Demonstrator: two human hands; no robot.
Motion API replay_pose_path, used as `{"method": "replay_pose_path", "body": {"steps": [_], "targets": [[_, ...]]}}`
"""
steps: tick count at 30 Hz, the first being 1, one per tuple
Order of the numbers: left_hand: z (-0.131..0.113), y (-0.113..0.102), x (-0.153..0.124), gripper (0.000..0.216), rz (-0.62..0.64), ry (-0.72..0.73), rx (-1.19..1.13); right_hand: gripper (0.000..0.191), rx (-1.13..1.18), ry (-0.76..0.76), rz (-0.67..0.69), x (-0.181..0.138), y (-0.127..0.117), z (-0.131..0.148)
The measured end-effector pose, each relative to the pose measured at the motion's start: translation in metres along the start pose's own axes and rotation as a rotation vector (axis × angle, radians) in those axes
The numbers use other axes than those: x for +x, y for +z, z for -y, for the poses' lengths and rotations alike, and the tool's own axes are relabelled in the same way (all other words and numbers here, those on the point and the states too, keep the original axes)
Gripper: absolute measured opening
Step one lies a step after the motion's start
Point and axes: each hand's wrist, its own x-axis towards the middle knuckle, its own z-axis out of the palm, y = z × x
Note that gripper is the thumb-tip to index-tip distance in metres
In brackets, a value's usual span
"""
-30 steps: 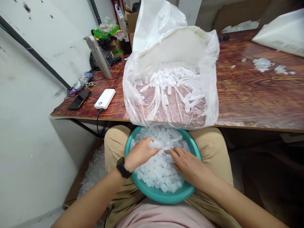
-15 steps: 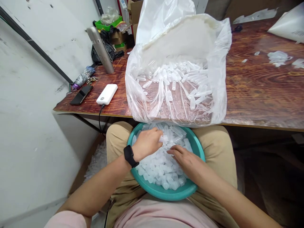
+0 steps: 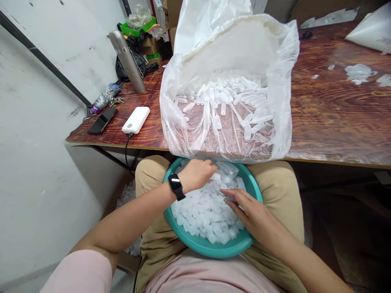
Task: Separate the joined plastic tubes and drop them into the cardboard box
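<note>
Small translucent plastic pieces lie heaped in a teal basin

Pieces lie in the basin, the bag behind it.

Wood-grain table, left end: dark-screened phone, white power bank just right of it with black cable plugged in and hanging over the front edge, keys beside a folded grey-purple umbrella near the marked white wall. Behind those, a steel flask, black plastic bag, small cardboard boxes and a green tray with crumpled clear plastic on top. Far right: white sack, partly out of frame, and yellowish band nearer the front.
</note>
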Motion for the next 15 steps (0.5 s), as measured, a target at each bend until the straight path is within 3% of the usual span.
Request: {"method": "replay_pose_path", "body": {"steps": [7,9,12,15], "targets": [[-0.020,0.003,-0.040,0.020,-0.088,-0.119,-0.235,0.026,0.173,0.183,-0.308,-0.007,-0.015,0.009],[-0.028,0.008,-0.050,0.027,-0.092,-0.224,-0.521,0.026,0.278,0.264,-0.369,-0.008,-0.016,0.015],[-0.038,0.017,-0.062,0.038,-0.033,-0.375,-1.203,0.028,0.515,0.350,-0.434,-0.007,-0.014,0.023],[-0.045,0.025,-0.073,0.052,0.035,-0.377,-1.751,0.026,0.696,0.347,-0.458,-0.005,-0.008,0.028]]}}
